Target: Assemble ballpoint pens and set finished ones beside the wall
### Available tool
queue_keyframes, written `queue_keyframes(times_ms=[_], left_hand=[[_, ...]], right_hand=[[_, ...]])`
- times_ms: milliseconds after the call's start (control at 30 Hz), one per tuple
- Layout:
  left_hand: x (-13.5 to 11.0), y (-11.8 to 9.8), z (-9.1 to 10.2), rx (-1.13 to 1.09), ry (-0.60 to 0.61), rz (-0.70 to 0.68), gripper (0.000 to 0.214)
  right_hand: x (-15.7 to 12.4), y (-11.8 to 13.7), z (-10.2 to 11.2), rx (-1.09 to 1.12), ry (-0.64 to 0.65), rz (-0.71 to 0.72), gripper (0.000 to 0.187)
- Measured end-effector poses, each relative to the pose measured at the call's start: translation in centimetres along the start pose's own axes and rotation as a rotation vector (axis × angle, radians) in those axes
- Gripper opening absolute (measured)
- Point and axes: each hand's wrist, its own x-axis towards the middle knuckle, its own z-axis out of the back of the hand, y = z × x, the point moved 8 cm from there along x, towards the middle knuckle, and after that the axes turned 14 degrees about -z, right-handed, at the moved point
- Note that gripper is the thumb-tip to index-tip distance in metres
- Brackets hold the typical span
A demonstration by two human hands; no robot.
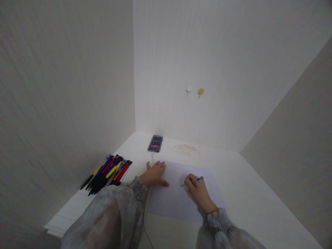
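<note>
A sheet of white paper (171, 204) lies flat on the white table, with faint marks near its upper part. My left hand (156, 173) rests on the paper's left edge, fingers spread and thumb pointing right. In my right hand (199, 192) is a pen (197, 180), pinched between the fingers and tilted, its tip down at the middle of the paper. A thin white cable (145, 221) runs under or beside my left wrist; its exact path there is hidden.
Several coloured pens (109, 174) lie in a bunch at the left, by the wall. A blurred dark phone-like object (155, 143) is at the back, joined to the cable. Two hooks, white (189, 89) and yellow (201, 91), are on the back wall. Walls enclose the table (249, 204).
</note>
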Motion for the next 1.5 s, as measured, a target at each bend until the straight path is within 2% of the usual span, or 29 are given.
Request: queue_keyframes(times_ms=[133, 267, 400, 533, 633, 700, 800, 900, 1033, 1200, 1333, 1400, 1500], left_hand=[[0.0, 0.0, 0.0, -0.012, 0.002, 0.007, 0.098], [-0.1, 0.0, 0.0, -0.025, -0.013, -0.005, 0.099], [0.0, 0.1, -0.1, -0.019, -0.012, -0.005, 0.099], [0.0, 0.1, -0.1, -0.012, 0.007, 0.009, 0.098], [-0.1, 0.0, 0.0, -0.023, 0.001, 0.014, 0.097], [-0.2, -0.1, 0.1, -0.029, 0.001, 0.015, 0.097], [-0.2, -0.1, 0.1, -0.031, 0.004, 0.014, 0.098], [-0.2, 0.0, 0.1, -0.036, 0.001, 0.016, 0.098], [-0.1, 0.1, -0.1, -0.040, -0.005, 0.010, 0.098], [-0.2, 0.1, -0.1, -0.037, -0.007, 0.020, 0.098], [-0.2, 0.0, 0.2, -0.047, -0.015, 0.013, 0.097], [-0.3, -0.1, 0.2, -0.050, -0.007, 0.012, 0.097], [-0.2, -0.1, 0.2, -0.046, 0.007, 0.019, 0.097]], right_hand=[[-0.4, 0.4, 2.6, 0.195, -0.125, -0.049, 0.025], [-0.2, 0.0, 3.2, 0.348, -0.064, -0.102, 0.030], [0.5, -1.2, 3.0, 0.675, -0.043, -0.148, 0.038], [1.3, -1.9, 2.7, 1.030, 0.039, -0.141, 0.025], [1.7, -2.4, 3.2, 1.263, 0.057, -0.169, 0.016], [1.7, -2.4, 3.6, 1.400, 0.096, -0.185, 0.027], [1.2, -1.6, 3.7, 1.534, 0.230, -0.202, 0.052], [0.6, -0.6, 3.8, 1.558, 0.326, -0.177, 0.050], [0.3, -0.2, 3.7, 1.538, 0.365, -0.140, 0.042], [0.7, -0.7, 4.0, 1.494, 0.287, -0.141, 0.045], [1.3, -1.7, 3.8, 1.378, 0.180, -0.213, 0.053], [1.5, -2.1, 3.1, 1.317, 0.188, -0.258, 0.046], [1.6, -2.5, 1.7, 1.220, 0.250, -0.312, 0.023]])
